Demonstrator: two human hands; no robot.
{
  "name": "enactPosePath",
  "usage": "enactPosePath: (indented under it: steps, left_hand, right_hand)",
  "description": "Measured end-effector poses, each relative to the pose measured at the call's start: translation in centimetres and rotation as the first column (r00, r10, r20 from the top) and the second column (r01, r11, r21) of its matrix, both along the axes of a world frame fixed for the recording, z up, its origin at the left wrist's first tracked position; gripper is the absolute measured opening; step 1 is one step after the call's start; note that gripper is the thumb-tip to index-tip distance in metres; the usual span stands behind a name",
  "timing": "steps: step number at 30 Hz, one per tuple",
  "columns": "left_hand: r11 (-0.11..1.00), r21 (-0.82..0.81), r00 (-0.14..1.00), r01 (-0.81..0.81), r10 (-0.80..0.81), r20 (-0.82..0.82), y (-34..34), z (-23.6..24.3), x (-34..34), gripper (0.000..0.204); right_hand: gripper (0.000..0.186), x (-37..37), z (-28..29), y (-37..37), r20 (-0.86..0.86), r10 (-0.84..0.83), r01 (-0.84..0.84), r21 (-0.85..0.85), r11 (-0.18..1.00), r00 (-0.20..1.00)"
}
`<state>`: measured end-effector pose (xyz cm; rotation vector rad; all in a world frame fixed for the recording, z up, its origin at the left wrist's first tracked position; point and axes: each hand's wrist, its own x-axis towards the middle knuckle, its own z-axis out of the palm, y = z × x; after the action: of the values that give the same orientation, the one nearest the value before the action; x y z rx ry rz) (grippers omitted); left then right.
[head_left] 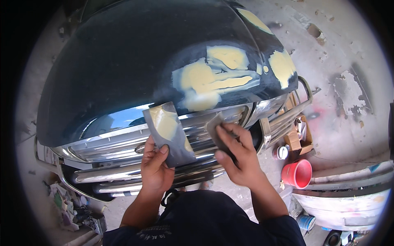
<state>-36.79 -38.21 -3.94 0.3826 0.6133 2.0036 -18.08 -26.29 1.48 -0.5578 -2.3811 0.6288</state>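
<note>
My left hand [156, 166] grips a dark grey rectangular plate [175, 141] by its lower edge, thumb on top. Cream-yellow body filler [165, 123] is smeared over the plate's upper part. In my right hand [239, 153] is a small, flat grey-brown piece [215, 126] that looks like a filler spreader, held a little apart from the plate. Both hands are over the chrome grille of a car, just below the front edge of its dark hood [119, 61]. Uneven yellow filler patches [197, 78] cover the hood's right side.
Chrome bars [111, 174] run across the car's front. On the floor to the right are a red bucket [296, 174], a small white can [282, 152] and an open cardboard box [304, 137]. A pale bumper-like panel [344, 201] lies lower right; clutter [63, 205] sits lower left.
</note>
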Motion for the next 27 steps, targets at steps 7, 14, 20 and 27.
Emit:
enactPosePath:
  steps: [7,14,20,27]
  left_hand:
    - [0.989,0.150,0.996,-0.012,0.026,-0.090,1.6,2.8,1.1,0.046]
    - [0.956,0.269,0.973,-0.117,0.165,-0.164,2.9,2.2,1.6,0.051]
    - [0.951,0.279,0.929,0.134,-0.023,-0.369,3.2,3.6,2.5,0.048]
    - [0.995,-0.073,0.111,0.062,-0.080,-0.991,2.7,6.7,1.3,0.044]
  right_hand:
    - [0.040,2.4,-2.3,0.1,-0.121,0.112,-0.136,-0.214,0.967,0.986]
    - [0.032,4.0,-1.6,0.5,-0.614,-0.126,-0.524,-0.749,0.405,0.779]
    - [0.026,1.4,-2.8,0.6,-0.457,-0.052,-0.348,-0.742,0.574,0.888]
    - [0.033,1.9,-0.5,3.0,-0.574,0.038,-0.486,-0.654,0.580,0.818]
